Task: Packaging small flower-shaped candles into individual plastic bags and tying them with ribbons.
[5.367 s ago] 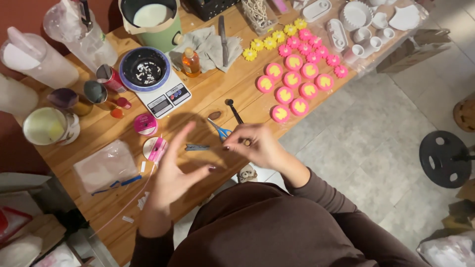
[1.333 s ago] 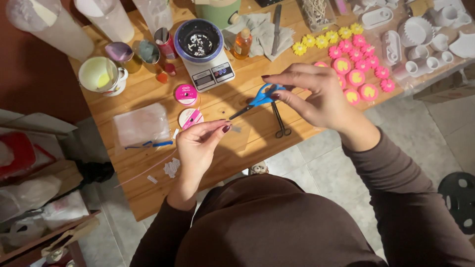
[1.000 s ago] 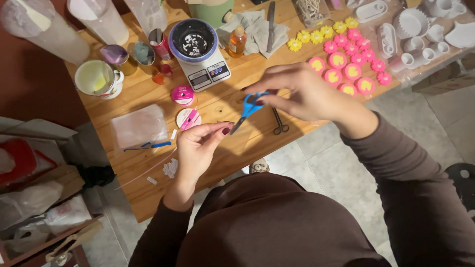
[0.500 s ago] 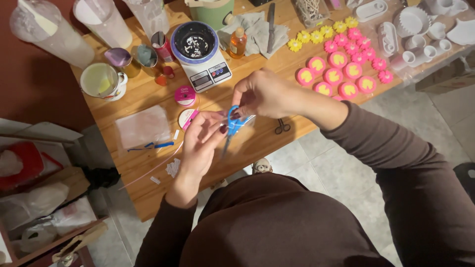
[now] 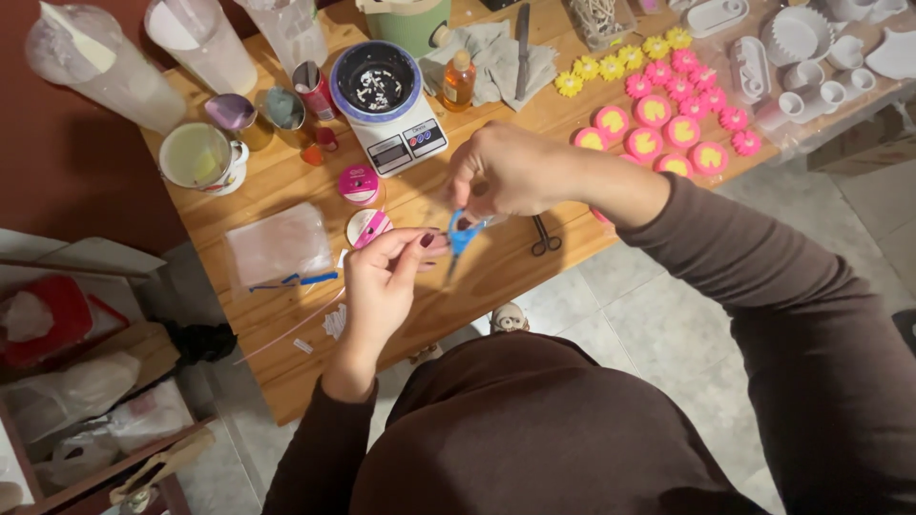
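Note:
My right hand (image 5: 510, 172) grips blue-handled scissors (image 5: 462, 236), their blades pointing down toward my left hand. My left hand (image 5: 384, 284) pinches a thin pink ribbon (image 5: 286, 331) that trails down and left over the wooden table (image 5: 477, 286). The scissors sit just right of my left fingertips. A pink ribbon spool (image 5: 366, 227) lies just above my left hand, and a second pink spool (image 5: 359, 182) lies further back.
A kitchen scale with a dark bowl (image 5: 386, 95) stands behind. Pink and yellow flower-shaped pieces (image 5: 668, 114) fill the right side, white moulds (image 5: 801, 57) beyond. Small black scissors (image 5: 544, 236), a clear plastic bag (image 5: 277, 248), a cup (image 5: 198, 157) and tall plastic containers (image 5: 143, 67) are around.
My right hand has brought the blue scissors leftward and down from mid-air to my left fingertips. My left hand has stayed near the ribbon spool.

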